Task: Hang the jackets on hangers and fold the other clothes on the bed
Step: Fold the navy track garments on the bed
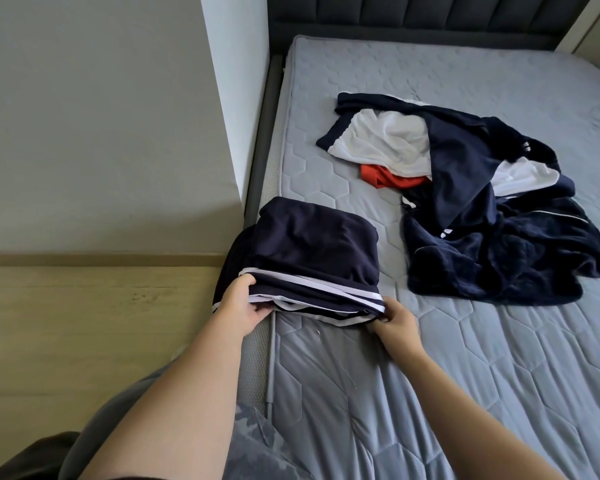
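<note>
A folded stack of navy clothes with white stripes (312,258) lies at the left edge of the grey quilted mattress (465,358). My left hand (245,301) grips the stack's near left corner, thumb on top and fingers underneath. My right hand (394,318) pinches the stack's near right corner at the white-striped edge. Farther back on the bed lies an unfolded heap (465,188): navy garments, a white mesh lining (385,140), a red-orange piece (388,180) and a plush navy jacket (499,258).
A dark padded headboard (430,15) runs along the far end of the bed. A beige wall (101,116) and a wooden floor (84,323) lie to the left. The bed frame's grey rail (262,140) follows the mattress's left side.
</note>
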Motion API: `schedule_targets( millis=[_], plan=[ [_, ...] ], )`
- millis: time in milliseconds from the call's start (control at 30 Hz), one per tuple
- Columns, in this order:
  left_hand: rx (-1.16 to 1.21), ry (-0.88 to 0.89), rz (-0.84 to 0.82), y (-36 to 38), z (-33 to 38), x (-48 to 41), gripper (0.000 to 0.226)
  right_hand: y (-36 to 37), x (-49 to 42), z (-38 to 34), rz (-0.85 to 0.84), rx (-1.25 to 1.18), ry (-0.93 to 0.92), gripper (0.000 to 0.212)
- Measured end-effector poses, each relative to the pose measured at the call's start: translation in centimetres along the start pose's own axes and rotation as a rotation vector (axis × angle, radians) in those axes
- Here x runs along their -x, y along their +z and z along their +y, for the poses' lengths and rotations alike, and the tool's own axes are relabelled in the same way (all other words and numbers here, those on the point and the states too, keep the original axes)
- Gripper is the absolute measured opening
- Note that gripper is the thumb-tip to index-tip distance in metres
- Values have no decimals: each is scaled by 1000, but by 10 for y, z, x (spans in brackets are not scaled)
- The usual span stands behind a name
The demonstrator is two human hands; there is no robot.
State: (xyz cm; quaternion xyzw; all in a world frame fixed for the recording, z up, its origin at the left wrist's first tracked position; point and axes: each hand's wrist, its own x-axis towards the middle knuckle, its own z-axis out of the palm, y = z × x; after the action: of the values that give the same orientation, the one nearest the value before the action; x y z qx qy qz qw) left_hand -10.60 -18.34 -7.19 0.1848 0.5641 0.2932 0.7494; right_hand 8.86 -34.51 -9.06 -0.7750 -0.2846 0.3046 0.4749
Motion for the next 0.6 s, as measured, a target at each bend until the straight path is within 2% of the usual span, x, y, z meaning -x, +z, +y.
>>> schedule_targets(
  millis=[100,167,300,400,467,500,600],
  plan=[
    [62,-55,-104,-2,1,2,19,2,-5,-3,-25,-28,58,25],
    [54,-89,-108,-4,-1,0,18,4,-8,-4,4,9,79,19],
    [142,-81,17,-7,-1,-8,26,11,-11,8,226,110,174,28],
    [245,-43,85,-8,1,-9,38,21,-12,7,299,-54,379,31],
    [270,-69,84,-8,1,-7,38,25,-11,6,255,-160,510,31],
    [257,-90,64,-9,1,-5,34,24,-11,7,197,-127,512,31],
    [197,-194,-38,-10,4,-1,30,15,-3,13,47,182,292,30]
  ],
)
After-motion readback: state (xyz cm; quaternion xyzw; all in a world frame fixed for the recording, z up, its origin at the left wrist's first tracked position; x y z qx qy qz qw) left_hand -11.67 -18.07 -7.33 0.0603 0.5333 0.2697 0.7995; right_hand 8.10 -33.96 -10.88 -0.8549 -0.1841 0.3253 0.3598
